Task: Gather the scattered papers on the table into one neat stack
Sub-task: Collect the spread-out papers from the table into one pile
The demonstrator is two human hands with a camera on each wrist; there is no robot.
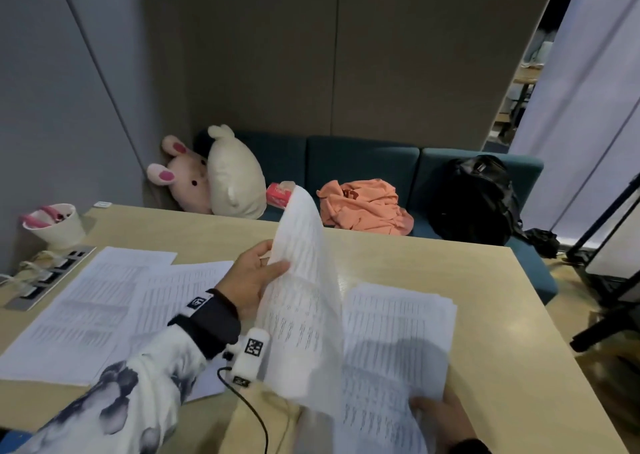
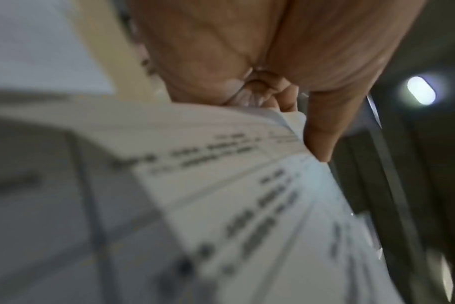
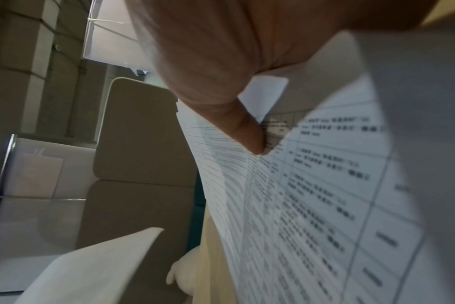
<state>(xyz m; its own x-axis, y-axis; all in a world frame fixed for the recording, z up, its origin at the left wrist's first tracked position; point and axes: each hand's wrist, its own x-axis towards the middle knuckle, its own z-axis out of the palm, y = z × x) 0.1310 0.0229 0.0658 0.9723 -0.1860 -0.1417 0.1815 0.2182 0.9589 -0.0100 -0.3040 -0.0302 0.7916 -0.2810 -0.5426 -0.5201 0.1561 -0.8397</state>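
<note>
My left hand (image 1: 258,273) pinches a printed sheet (image 1: 304,297) by its left edge and holds it upright over the table, its top curling forward. In the left wrist view the thumb (image 2: 322,131) presses that sheet (image 2: 247,195) against the fingers. My right hand (image 1: 440,415) grips the near edge of a stack of printed papers (image 1: 394,346) lying at the table's right. In the right wrist view the thumb (image 3: 237,123) lies on the stack's top page (image 3: 312,195). Two more sheets (image 1: 97,301) lie flat and overlapping on the left of the table.
A wooden table (image 1: 450,266) carries a white cup (image 1: 55,225) and a power strip (image 1: 48,277) at the far left. Behind it a teal sofa (image 1: 363,162) holds plush toys (image 1: 211,173), an orange garment (image 1: 363,207) and a black backpack (image 1: 478,197). A stand's legs (image 1: 606,280) are at right.
</note>
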